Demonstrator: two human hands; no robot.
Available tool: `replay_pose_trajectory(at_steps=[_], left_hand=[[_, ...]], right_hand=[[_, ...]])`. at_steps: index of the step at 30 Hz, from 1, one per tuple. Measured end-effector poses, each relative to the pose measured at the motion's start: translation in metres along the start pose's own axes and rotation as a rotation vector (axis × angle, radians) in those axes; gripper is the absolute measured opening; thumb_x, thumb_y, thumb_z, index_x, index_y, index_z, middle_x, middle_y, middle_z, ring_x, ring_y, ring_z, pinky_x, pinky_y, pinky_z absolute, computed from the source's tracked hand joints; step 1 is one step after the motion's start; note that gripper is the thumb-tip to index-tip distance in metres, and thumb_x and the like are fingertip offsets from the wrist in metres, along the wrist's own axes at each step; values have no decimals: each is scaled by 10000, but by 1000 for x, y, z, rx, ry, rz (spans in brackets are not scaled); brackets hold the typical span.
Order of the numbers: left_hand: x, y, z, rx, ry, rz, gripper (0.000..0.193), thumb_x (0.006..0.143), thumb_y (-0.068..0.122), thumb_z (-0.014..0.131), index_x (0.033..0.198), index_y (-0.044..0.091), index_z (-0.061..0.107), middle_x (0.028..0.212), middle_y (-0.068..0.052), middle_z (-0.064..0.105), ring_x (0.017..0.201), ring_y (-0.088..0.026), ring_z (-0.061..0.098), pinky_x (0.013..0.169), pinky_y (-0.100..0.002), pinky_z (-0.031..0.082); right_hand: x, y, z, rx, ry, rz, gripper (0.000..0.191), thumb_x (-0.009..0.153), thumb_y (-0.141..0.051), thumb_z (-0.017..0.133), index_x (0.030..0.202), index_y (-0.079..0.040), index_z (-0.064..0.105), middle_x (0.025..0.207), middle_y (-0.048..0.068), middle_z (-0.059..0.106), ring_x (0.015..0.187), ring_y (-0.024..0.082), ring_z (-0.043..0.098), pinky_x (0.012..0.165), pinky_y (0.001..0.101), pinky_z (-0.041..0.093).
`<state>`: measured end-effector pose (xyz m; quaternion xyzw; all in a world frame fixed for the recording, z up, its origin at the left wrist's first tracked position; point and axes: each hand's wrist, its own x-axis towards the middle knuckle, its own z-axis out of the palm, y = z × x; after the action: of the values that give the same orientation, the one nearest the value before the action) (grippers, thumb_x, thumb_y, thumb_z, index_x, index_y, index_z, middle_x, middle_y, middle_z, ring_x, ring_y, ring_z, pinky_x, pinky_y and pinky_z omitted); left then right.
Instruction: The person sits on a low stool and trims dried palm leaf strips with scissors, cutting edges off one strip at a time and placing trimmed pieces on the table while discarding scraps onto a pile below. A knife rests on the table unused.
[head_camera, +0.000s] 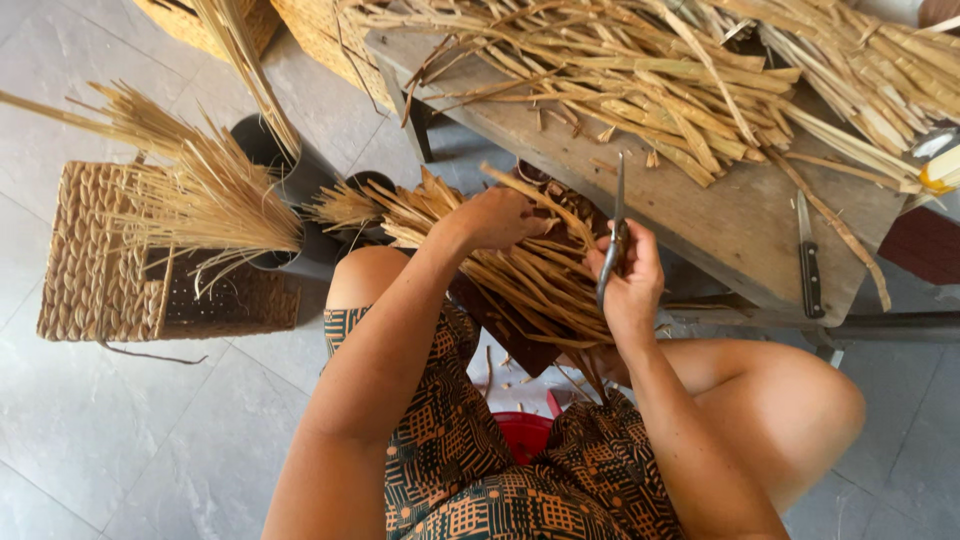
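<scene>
My left hand (500, 218) rests on a bundle of dry tan straw strips (520, 275) that lies across my lap, fingers curled over the strips. My right hand (632, 285) grips a pair of metal scissors (614, 232), blades pointing up and away from me, just right of the bundle. The bundle fans out to the left above my left knee. A dark board under the strips shows only partly.
A worn wooden bench (720, 210) ahead carries a heap of straw strips (640, 80) and a dark-handled knife (808, 258). A woven basket (110, 255) with straw stalks stands at left on the grey tile floor. A red tub (522, 432) sits between my legs.
</scene>
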<state>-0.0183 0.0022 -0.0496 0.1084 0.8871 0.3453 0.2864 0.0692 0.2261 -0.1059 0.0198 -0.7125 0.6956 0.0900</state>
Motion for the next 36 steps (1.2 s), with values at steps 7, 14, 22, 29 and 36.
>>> replay_pose_trajectory(at_steps=[7, 14, 22, 29, 36], left_hand=[[18, 8, 1, -817, 227, 111, 377, 985, 376, 626, 1145, 52, 733, 863, -104, 803, 503, -93, 582, 461, -248, 478], [5, 17, -8, -1062, 527, 341, 261, 1029, 259, 655, 1156, 42, 723, 830, -33, 745, 650, -37, 605, 553, -207, 474], [-34, 50, -7, -467, 603, 345, 226, 1000, 246, 701, 1110, 61, 769, 710, 6, 708, 659, -26, 596, 591, -226, 518], [-41, 64, -10, -358, 389, 408, 222, 965, 237, 716, 1104, 70, 765, 723, -16, 732, 648, -45, 677, 598, -237, 551], [-41, 68, -2, -309, 326, 452, 229, 943, 229, 746, 1087, 52, 766, 782, -72, 749, 669, -88, 669, 639, -276, 563]], right_hand=[[-26, -16, 6, -89, -164, -60, 491, 870, 48, 772, 1297, -73, 564, 1003, 8, 673, 870, 71, 638, 736, 213, 550], [-31, -23, 12, -175, -305, -59, 519, 832, 34, 810, 1289, -79, 592, 973, 22, 699, 884, 119, 653, 779, 272, 557], [-2, -58, -24, -75, -191, 81, 626, 839, -173, 815, 1401, -76, 557, 1134, 34, 685, 988, 127, 623, 920, 266, 533], [5, -73, -53, -183, -293, 189, 603, 841, -194, 826, 1393, -71, 615, 1023, 9, 662, 900, 89, 570, 819, 246, 470], [5, -66, -62, -116, -311, 233, 520, 830, -134, 835, 1318, -69, 667, 868, -47, 572, 792, 52, 553, 702, 202, 477]])
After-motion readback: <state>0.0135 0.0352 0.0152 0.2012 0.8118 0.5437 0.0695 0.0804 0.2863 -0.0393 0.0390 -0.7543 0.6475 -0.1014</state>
